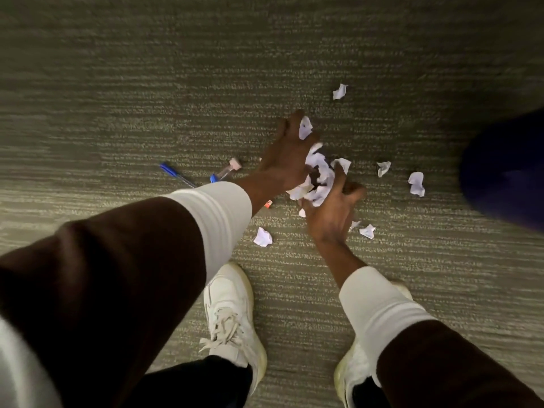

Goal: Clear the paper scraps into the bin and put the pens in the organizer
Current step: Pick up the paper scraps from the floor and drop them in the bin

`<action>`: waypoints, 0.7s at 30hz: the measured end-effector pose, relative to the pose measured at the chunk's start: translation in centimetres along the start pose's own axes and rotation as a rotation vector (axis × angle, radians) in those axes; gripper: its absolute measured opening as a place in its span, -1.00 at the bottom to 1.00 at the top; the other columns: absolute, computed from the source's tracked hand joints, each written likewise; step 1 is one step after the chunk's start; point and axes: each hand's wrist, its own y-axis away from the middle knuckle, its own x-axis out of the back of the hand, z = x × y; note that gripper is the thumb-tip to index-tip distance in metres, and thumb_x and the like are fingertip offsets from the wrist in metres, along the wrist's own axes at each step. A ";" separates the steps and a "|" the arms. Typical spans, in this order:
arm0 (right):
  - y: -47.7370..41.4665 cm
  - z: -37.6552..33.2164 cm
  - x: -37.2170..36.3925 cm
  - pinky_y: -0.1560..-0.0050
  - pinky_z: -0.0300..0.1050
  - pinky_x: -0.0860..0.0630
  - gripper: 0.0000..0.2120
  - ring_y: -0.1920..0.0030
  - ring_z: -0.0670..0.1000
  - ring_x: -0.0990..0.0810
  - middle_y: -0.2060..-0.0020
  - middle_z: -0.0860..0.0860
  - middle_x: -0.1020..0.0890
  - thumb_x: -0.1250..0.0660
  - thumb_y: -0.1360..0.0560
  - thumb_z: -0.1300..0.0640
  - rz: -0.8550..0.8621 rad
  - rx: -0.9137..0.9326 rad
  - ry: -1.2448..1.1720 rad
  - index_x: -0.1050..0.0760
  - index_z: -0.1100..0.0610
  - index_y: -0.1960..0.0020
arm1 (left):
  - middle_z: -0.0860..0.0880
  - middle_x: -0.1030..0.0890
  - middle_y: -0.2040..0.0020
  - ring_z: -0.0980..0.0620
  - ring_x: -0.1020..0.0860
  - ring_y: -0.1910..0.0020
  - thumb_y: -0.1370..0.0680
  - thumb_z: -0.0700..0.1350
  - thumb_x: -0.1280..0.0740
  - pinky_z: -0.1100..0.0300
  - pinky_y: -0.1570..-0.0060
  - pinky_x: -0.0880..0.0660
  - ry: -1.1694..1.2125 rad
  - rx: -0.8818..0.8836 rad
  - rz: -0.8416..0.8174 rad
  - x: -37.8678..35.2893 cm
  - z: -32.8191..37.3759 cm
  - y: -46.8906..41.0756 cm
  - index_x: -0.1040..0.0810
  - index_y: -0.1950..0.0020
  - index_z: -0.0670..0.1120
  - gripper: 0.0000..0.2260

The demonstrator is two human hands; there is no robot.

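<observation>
White paper scraps lie scattered on the grey carpet (147, 83). My left hand (287, 154) and my right hand (329, 213) press together around a bunch of scraps (319, 178), holding it between them low over the floor. Loose scraps lie around them: one far off (339, 91), two at the right (383, 168) (416, 184), one near my left sleeve (262, 237), one by my right wrist (368, 231). A blue-capped pen (176, 175) and a clear pen with a pink end (226, 171) lie left of my hands, partly hidden by my left forearm.
A dark blue rounded object (506, 172) stands blurred at the right edge; I cannot tell what it is. My two white sneakers (232, 313) (353, 369) stand on the carpet below my arms. A small red-tipped piece (268, 204) shows under my left wrist.
</observation>
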 end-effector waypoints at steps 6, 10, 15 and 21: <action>-2.4 0.2 0.8 -0.19 -0.04 -0.57 -0.30 -0.10 0.22 -0.60 -0.33 0.24 -0.35 -0.67 -0.32 0.20 -0.071 0.110 0.103 -0.50 0.03 -0.40 | -0.18 -0.23 -0.63 -0.26 -0.33 -0.52 -0.58 -0.34 -0.39 -0.11 -0.33 -0.52 -0.027 -0.028 0.066 -1.0 -1.6 1.7 -0.51 -0.43 -0.10 -0.57; -2.9 0.9 1.0 -0.16 -0.09 -0.60 -0.49 -0.08 0.17 -0.62 -0.30 0.21 -0.51 -0.61 -0.37 0.26 -0.101 0.145 0.058 -0.63 0.01 -0.29 | -0.22 -0.50 -0.46 -0.29 -0.48 -0.38 -0.52 -0.39 -0.38 -0.09 -0.36 -0.44 0.070 0.052 0.126 -1.5 -1.6 2.7 -0.61 -0.30 -0.20 -0.65; -2.3 1.1 2.4 -0.02 -0.09 -0.65 -0.70 0.02 0.12 -0.69 -0.04 0.10 -0.73 -0.62 -0.41 0.15 -0.136 -0.004 -0.122 -0.73 0.07 -0.13 | -0.28 -0.60 -0.32 -0.30 -0.55 -0.32 -0.57 -0.31 -0.39 0.00 -0.31 -0.45 0.175 0.185 0.200 -0.5 0.3 5.0 -0.64 -0.25 -0.26 -0.75; 1.2 0.9 9.1 0.03 0.05 -0.66 -0.76 0.07 0.14 -0.65 0.00 0.12 -0.61 -0.64 -0.39 0.19 -0.117 -0.034 -0.197 -0.73 0.05 -0.03 | -0.24 -0.66 -0.21 -0.26 -0.65 -0.15 -0.54 -0.34 -0.43 -0.02 -0.13 -0.58 0.196 0.255 0.231 4.2 4.6 8.7 -0.67 -0.15 -0.25 -0.80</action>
